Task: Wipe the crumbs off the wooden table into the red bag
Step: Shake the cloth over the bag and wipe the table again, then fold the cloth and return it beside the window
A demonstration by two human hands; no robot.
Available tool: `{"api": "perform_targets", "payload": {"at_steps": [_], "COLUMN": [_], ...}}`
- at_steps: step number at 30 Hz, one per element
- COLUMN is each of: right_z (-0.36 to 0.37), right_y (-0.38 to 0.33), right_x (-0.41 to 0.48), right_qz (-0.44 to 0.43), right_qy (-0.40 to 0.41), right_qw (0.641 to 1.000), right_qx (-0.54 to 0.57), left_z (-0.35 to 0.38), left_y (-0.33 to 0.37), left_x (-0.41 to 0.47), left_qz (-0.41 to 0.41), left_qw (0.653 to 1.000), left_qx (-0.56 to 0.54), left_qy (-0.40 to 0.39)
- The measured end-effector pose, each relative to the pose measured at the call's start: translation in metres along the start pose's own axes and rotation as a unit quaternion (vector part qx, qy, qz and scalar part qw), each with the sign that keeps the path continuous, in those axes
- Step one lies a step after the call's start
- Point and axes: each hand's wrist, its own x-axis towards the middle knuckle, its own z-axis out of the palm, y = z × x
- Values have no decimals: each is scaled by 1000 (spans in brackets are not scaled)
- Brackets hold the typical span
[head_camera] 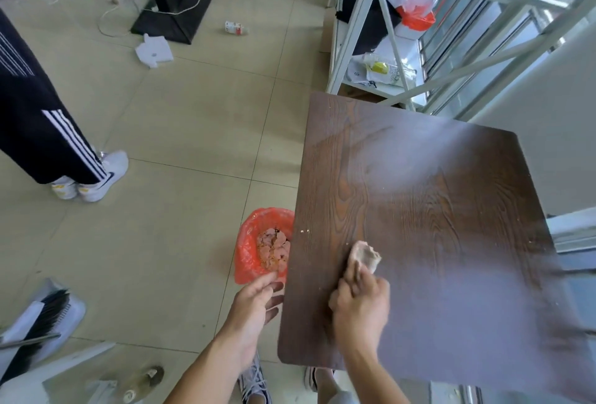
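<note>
the right hand (361, 303), fingers gripping a crumpled cloth (364, 255), is wiping the counter (435, 210); few crumbs (303, 231) are remaining near its edge. the left hand (254, 307), fingers open, is waiting beside the red bag (248, 252), already holding scraps.

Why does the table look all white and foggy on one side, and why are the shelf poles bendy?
In the head view, light from the window side glares off the shiny wooden table, washing out its right half; the right edge near the corner is smeared with blur; the wide-angle lens bows the white shelf frame; the right hand and its cloth stay fairly sharp.
</note>
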Motion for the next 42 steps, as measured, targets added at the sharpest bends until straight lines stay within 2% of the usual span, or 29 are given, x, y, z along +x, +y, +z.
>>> {"api": "perform_targets", "payload": {"at_steps": [4,7,11,15,21,24,26,28,31,36,39,42], "right_z": [52,78,89,85,83,73,66,59,47,27,12,-8], "right_y": [-67,-108,-134,-136,-124,-127,-125,-121,-117,-111,-107,-104], "right_x": [4,13,27,29,40,41,41,39,31,5,1,5], "right_qz": [-25,-59,-124,-176,-84,-64,-14,31,35,4,1,57], "right_qy": [-2,-34,-82,-50,-65,-91,-124,-153,-191,-322,-320,-299], "right_qw": [1000,998,987,981,994,993,988,976,957,885,873,870], "right_qx": [2,-14,-65,-69,5,43,91,150,216,337,367,388], "left_z": [-21,-28,-32,-40,-42,-40,-37,-35,-29,-9,2,11], "left_y": [4,8,18,29,40,43,46,51,69,99,105,104], "left_x": [-7,-11,-15,-11,-7,-9,-10,-10,-11,-20,-26,-30], "left_qz": [5,4,4,18,26,20,26,42,74,100,108,97], "left_qw": [1000,1000,1000,1000,999,1000,999,999,994,985,984,978], "left_qx": [11,7,1,7,16,9,2,-17,-75,-113,-113,-156], "left_qy": [-9,-21,-14,1,16,18,24,28,21,-88,-82,-100]}}
